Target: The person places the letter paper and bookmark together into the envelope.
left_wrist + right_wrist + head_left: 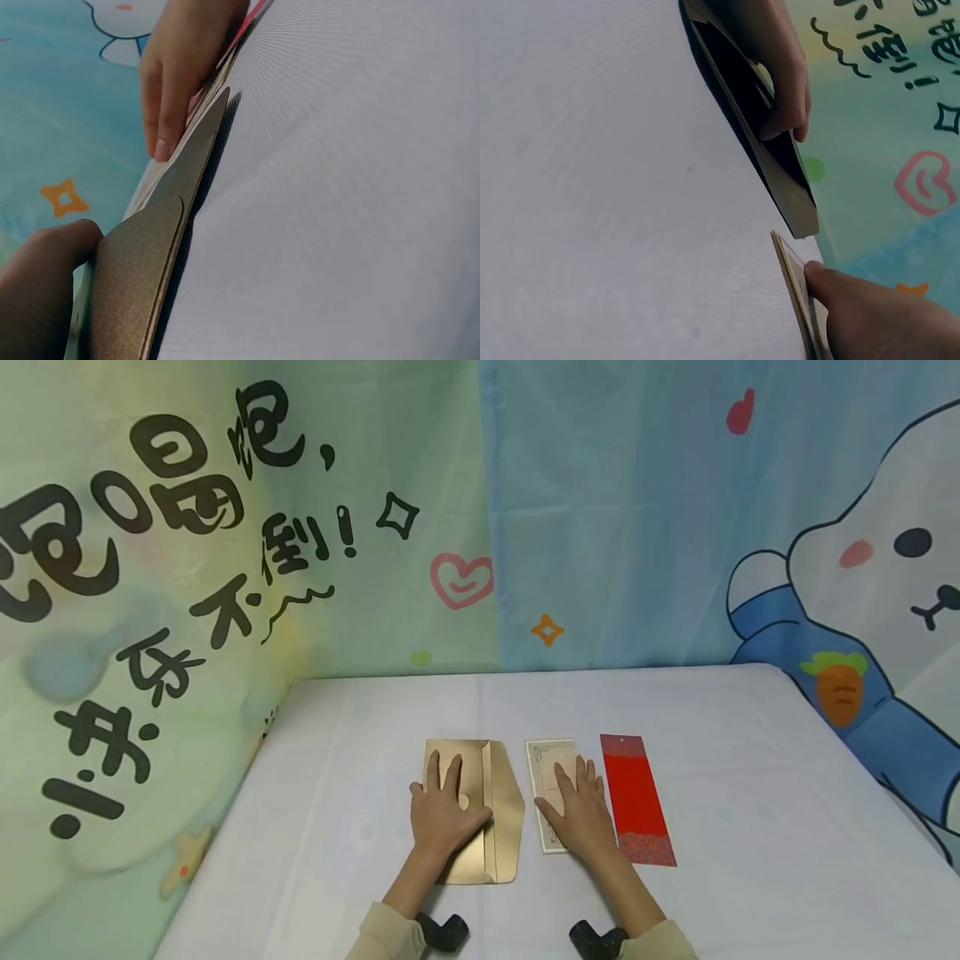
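Observation:
A gold envelope (507,827) lies on the white table with its flap to the right. My left hand (442,820) rests on it, fingers spread and straight. In the left wrist view the left thumb (71,238) touches the edge of the envelope (135,281). To the right lies a cream card with a patterned border (546,768), which looks layered in the right wrist view. My right hand (587,818) rests flat on that card, fingers extended. Its thumb (821,276) lies along the card (793,281). Part of the card is hidden under the hand.
A long red paper strip (636,793) with patterned ends lies just right of the right hand. White cloth covers the table (750,777). A printed curtain (600,527) stands behind and to the left. Black wrist mounts (444,933) sit near both sleeves.

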`<control>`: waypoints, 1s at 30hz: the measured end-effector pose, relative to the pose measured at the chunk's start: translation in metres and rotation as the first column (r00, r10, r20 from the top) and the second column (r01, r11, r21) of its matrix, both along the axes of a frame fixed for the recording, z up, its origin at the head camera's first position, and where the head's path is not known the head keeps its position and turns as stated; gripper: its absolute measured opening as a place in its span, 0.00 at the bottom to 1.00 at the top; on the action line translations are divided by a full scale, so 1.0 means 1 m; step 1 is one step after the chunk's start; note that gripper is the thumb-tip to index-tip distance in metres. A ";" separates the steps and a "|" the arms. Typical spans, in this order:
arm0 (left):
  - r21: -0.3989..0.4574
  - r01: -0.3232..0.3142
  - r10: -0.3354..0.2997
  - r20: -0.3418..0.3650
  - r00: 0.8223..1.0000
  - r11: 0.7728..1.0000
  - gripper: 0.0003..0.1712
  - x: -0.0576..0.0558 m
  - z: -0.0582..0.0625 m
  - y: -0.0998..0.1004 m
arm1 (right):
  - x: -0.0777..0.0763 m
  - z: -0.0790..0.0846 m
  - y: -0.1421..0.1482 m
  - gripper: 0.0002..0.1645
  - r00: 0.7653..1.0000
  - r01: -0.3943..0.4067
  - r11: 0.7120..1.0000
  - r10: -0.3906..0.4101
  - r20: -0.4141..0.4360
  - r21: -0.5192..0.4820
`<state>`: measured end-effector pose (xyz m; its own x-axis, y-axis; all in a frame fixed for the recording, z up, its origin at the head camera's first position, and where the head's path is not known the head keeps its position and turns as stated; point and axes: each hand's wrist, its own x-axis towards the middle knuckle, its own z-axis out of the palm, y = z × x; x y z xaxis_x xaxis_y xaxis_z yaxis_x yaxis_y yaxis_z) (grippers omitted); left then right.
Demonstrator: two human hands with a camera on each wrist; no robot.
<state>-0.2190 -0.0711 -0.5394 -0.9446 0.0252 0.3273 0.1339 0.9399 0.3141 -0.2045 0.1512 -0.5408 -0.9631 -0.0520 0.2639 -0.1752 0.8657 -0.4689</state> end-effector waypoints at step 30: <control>0.004 0.004 -0.004 0.027 1.000 1.000 0.52 -0.001 -0.001 -0.001 | -0.002 -0.008 -0.002 0.36 0.992 0.072 0.977 -0.091 -0.087 -0.199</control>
